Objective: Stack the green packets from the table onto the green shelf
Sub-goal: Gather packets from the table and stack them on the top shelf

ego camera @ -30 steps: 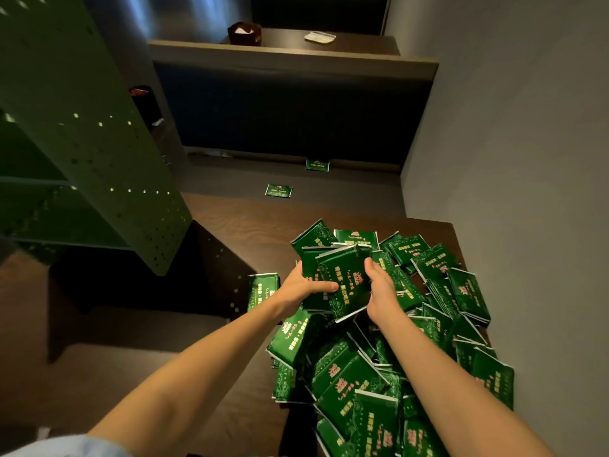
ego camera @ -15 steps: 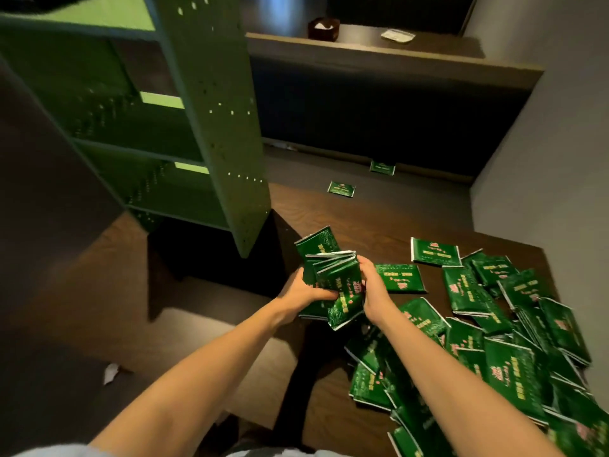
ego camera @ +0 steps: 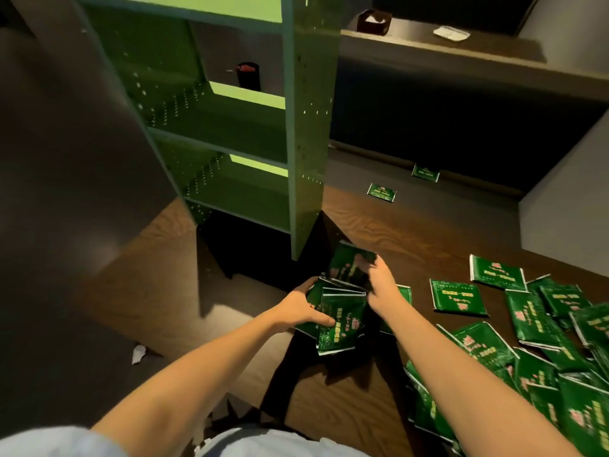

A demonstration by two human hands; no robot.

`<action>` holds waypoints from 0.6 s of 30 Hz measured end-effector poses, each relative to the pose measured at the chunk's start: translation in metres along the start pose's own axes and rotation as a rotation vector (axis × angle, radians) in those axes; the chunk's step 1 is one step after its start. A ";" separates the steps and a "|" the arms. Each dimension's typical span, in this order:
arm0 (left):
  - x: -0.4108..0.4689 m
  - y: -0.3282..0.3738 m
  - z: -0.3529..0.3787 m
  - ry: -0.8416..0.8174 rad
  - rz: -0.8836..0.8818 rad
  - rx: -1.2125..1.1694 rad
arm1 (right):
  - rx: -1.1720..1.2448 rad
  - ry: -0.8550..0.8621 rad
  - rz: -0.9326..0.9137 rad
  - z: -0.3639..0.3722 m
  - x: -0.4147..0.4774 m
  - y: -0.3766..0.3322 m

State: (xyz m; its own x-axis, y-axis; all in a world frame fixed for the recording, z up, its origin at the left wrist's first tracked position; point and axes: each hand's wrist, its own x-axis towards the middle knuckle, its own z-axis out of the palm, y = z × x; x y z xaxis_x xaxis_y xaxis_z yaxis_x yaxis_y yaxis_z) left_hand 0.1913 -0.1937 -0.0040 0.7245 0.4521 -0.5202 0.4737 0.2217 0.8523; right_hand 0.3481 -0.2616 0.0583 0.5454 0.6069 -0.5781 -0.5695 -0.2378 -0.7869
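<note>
A stack of green packets (ego camera: 341, 321) is gripped by the left hand (ego camera: 296, 313), and one blurred packet (ego camera: 346, 262) is pinched just above it by the right hand (ego camera: 379, 285). Right of that hand, loose packets (ego camera: 459, 296) are spread on the table (ego camera: 379, 232) — some cut off by the frame edge. Beyond both hands the green shelf (ego camera: 309, 127) is seen, tiers open-fronted.

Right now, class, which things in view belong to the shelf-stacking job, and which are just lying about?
Job: held packets, gripped by left hand and right hand; loose packets on the table; green shelf.
Lying about: dark box, white paper, dark cup, paper scrap.
</note>
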 end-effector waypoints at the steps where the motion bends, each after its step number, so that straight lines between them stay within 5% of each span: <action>1: -0.001 -0.003 -0.002 -0.011 -0.027 -0.019 | 0.161 0.039 0.047 0.001 0.000 0.001; 9: 0.004 -0.021 -0.013 0.095 -0.160 -0.255 | 0.570 0.127 0.071 -0.038 0.008 -0.003; 15: 0.024 -0.007 -0.019 0.038 -0.198 -0.284 | -0.316 -0.151 0.220 -0.049 0.003 0.021; 18: 0.026 0.004 -0.008 -0.010 -0.128 -0.230 | -0.401 -0.190 0.190 -0.040 0.010 0.025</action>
State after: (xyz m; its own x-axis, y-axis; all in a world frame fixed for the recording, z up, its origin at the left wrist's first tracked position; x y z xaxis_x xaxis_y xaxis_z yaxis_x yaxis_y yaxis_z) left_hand 0.2080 -0.1742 -0.0137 0.6713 0.3998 -0.6241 0.4360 0.4680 0.7687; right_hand 0.3642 -0.2920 0.0240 0.3111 0.6432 -0.6997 -0.3454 -0.6094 -0.7137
